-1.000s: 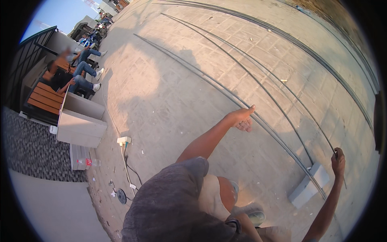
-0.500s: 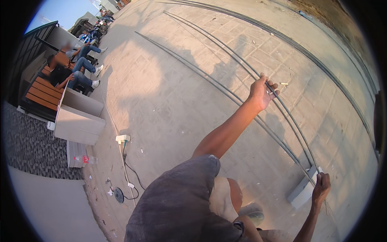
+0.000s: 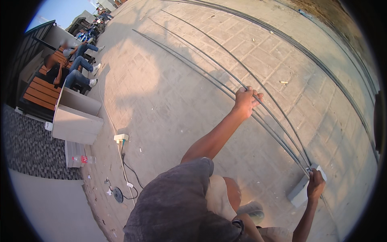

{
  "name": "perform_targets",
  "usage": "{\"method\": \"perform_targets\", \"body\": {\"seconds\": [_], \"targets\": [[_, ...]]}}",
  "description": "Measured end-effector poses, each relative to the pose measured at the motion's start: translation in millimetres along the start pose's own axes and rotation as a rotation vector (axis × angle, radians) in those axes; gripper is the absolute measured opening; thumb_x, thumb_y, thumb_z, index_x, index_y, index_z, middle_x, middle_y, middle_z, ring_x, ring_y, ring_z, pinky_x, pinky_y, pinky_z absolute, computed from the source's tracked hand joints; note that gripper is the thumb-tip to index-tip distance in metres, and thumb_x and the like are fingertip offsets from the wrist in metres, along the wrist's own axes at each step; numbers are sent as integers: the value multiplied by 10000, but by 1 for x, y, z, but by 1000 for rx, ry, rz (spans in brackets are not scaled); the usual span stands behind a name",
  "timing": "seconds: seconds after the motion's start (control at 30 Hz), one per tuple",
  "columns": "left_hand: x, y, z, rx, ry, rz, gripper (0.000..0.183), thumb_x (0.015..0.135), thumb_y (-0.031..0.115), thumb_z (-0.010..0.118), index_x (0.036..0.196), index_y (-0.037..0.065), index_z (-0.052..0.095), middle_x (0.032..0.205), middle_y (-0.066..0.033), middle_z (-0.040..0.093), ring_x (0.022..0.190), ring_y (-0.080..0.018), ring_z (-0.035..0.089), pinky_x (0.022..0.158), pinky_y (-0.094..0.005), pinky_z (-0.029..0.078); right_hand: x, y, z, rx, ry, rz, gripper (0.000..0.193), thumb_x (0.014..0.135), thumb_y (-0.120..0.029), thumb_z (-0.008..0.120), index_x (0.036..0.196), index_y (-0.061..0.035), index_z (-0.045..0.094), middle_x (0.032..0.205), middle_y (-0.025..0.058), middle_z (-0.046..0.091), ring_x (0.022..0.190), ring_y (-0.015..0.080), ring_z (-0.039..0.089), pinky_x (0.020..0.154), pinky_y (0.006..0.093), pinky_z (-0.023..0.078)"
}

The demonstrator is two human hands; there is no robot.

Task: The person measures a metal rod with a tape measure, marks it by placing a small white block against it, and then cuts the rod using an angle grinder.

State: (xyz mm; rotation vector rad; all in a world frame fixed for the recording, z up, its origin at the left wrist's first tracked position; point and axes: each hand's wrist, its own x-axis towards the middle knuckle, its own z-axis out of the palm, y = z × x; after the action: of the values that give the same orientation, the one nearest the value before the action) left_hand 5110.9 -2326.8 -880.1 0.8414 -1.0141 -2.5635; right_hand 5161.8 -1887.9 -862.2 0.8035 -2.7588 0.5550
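Note:
My left hand is closed around one long thin grey metal rod, gripping it partway along. On its left, two more rods run close together toward the block. To its right lies another single rod, apart from the held one. My right hand is closed on the rod's near end, beside a pale grey block where the rods come together. My fingers hide how many rod ends it grips.
A bundle of long rods curves along the right. At the left lie a power strip with cords, a black disc and a plastic bottle. Two people sit on a wooden bench behind a pale box. Motorbikes stand farther off.
My left hand has moved left and slightly nearer with one rod, parting it from the rod beside it. My right hand has shifted slightly left and up, close to the block.

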Motion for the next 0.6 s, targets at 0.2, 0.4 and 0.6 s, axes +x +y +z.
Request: {"method": "perform_targets", "body": {"seconds": [0.2,0.4,0.6], "targets": [[2,13,-2,41,44,48,40,1008,58,415,1019,22,430,958,-100,517,1003,-315,637,897,-474,546,25,-5,-6,-11,-54,30,147,864,-81,654,1007,-50,660,788,138,612,683,341,610,599,410,475],[12,11,-29,121,112,-12,159,1020,79,410,1133,-33,406,1090,-126,492,1089,-336,621,950,-507,513,28,-8,9,267,-90,75,192,827,-88,688,1015,-59,663,765,137,597,699,309,618,603,401,480],[4,19,-24,175,29,21,221,1029,110,416,1178,-51,398,1077,-127,502,1086,-335,625,955,-501,514,29,3,15,91,-61,-55,227,828,-58,682,1054,-64,653,739,119,575,632,310,595,569,392,474]]}}
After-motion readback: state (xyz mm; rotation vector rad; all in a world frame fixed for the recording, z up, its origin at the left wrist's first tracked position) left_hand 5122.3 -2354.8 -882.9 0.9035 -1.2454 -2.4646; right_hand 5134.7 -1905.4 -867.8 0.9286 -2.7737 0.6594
